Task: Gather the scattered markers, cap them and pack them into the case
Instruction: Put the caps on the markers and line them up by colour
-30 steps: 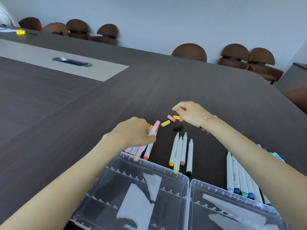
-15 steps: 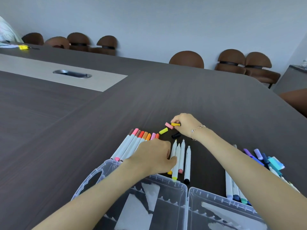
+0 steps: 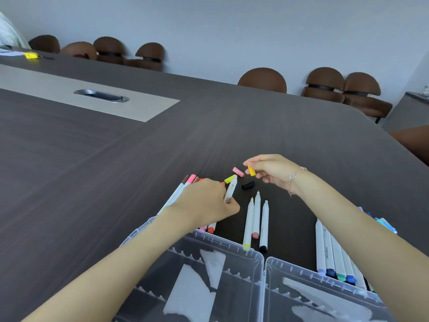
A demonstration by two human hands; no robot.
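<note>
One cap (image 3: 251, 170) — in right grip (image 3: 272, 170)

My left hand (image 3: 204, 203) covers most of the row of capped white markers (image 3: 178, 194) beside it, so I can't count them. The clear plastic case (image 3: 255, 259) runs off the bottom edge. My right forearm hides much of the blue and green capped markers (image 3: 334, 263); those behind it are blurred.
</note>
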